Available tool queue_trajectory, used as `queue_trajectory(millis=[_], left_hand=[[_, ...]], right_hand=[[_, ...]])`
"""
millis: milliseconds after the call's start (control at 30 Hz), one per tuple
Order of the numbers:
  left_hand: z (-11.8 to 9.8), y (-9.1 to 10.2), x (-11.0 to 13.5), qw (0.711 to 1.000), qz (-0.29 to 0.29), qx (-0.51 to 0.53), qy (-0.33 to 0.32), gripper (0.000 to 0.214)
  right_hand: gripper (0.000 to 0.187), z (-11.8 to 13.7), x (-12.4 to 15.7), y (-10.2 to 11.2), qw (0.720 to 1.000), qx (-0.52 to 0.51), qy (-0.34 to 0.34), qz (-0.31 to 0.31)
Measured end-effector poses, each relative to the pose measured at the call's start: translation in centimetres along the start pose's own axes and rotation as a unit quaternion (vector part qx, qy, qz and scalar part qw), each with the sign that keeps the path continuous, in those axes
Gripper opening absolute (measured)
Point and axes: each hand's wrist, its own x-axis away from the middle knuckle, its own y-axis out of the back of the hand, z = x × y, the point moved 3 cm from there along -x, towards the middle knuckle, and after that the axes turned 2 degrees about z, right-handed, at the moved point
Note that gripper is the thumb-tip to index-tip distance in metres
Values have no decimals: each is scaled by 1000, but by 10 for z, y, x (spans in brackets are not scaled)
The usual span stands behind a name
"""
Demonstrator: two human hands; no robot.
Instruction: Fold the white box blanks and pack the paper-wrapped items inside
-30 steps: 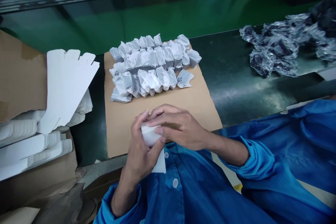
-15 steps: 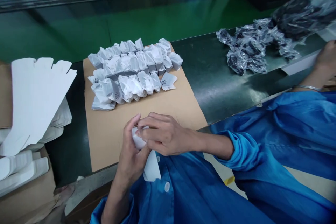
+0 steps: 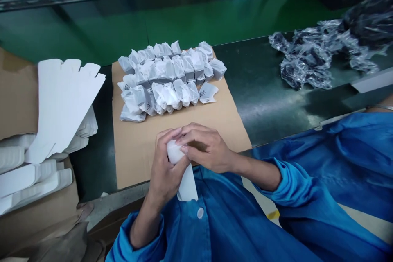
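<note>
Between my hands is a white paper-like carton piece (image 3: 188,184), curled at its upper part, with a flat strip hanging down in front of my blue jacket. My left hand (image 3: 167,163) wraps round its curled part from the left, thumb across the near side. On the upper right of the same piece, my right hand (image 3: 207,147) closes with its fingertips pressing the edge. The fingers hide much of the piece. Just beyond my hands lies a cardboard sheet (image 3: 144,143) bearing rows of small items in whitish bags (image 3: 166,73).
At left, flat white carton blanks (image 3: 64,102) are piled at a brown cardboard box (image 3: 18,94). Clear plastic bags with dark items (image 3: 310,57) lie on the dark green bench (image 3: 254,86) at right. A co-worker's blue sleeve (image 3: 346,147) is close on my right.
My view has shifted, so the bench things appear further right. My left fingers have curled over the top of the white piece, and its curled part looks rounder. The co-worker's hand has left the view.
</note>
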Motion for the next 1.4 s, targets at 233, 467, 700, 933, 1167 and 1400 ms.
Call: queue_trajectory(millis=[233, 467, 700, 933, 1167, 1400], left_hand=[[52, 27, -7, 922, -297, 187, 162, 32], [51, 57, 15, 958, -128, -256, -5, 66], [29, 39, 21, 856, 313, -340, -233, 55], [46, 30, -4, 893, 178, -382, -158, 44], [41, 21, -4, 895, 212, -354, -172, 62], [30, 14, -4, 872, 301, -336, -192, 52]], right_hand=[[51, -22, -15, 77, 928, 338, -154, -41], [41, -51, -38, 87, 757, 621, -54, 198], [41, -42, -4, 104, 849, 486, -56, 197], [62, -53, 3, 77, 777, 574, -260, 15], [45, -56, 14, 92, 830, 510, -224, 40], [36, -20, 36, 68, 937, 286, -159, 118]])
